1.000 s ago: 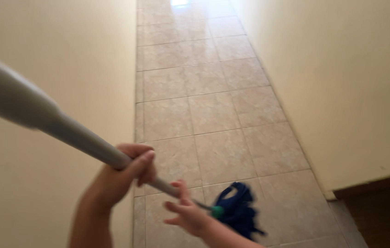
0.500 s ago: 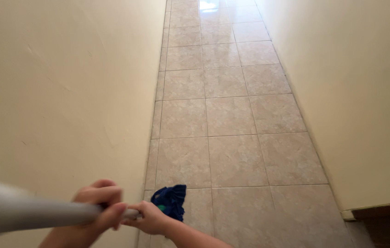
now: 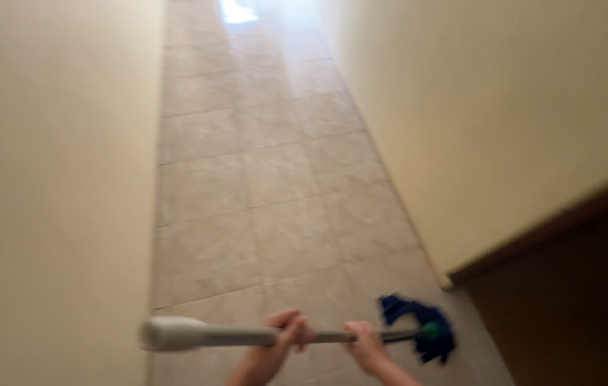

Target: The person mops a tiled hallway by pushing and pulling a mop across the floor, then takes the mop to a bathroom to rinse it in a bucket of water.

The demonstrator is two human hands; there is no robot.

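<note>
I hold a mop with a grey handle (image 3: pixel 232 334) that lies almost level across the bottom of the view. My left hand (image 3: pixel 280 339) grips the handle near its middle. My right hand (image 3: pixel 365 343) grips it closer to the head. The blue mop head (image 3: pixel 422 330), with a green collar, rests on the beige tiled floor (image 3: pixel 261 186) near the right wall, at the corner of a dark wooden door. The picture is blurred by motion.
This is a narrow corridor with cream walls on the left (image 3: pixel 46 179) and the right (image 3: pixel 476 107). A dark brown door (image 3: pixel 576 293) stands at the lower right. A bright reflection (image 3: pixel 236 11) shines on the floor at the far end.
The mop head has swung from the left wall across to the right side by the door. The handle now lies almost level, and both hands have shifted right with it.
</note>
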